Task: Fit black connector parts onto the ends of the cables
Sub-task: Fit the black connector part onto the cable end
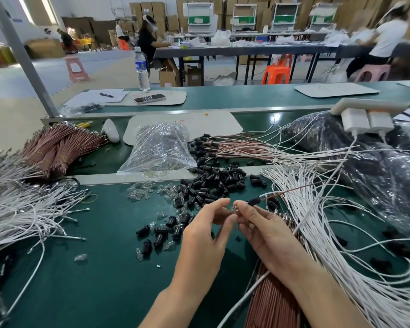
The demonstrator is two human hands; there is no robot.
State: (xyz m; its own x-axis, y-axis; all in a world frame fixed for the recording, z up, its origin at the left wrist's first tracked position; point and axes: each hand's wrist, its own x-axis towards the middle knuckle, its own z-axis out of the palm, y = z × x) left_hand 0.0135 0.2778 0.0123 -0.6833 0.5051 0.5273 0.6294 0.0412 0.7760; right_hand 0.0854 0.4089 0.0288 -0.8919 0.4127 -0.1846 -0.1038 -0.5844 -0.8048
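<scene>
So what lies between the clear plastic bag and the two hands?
Head view: a loose pile of black connectors, with small clear bulbs scattered beside it.

The person is working bare-armed: left hand and right hand are showing uncovered, sleeveless right to the frame's edge.

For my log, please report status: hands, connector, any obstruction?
Left hand pinches small clear part. Right hand holds black connector on cable. Loose connectors piled beyond.
</scene>
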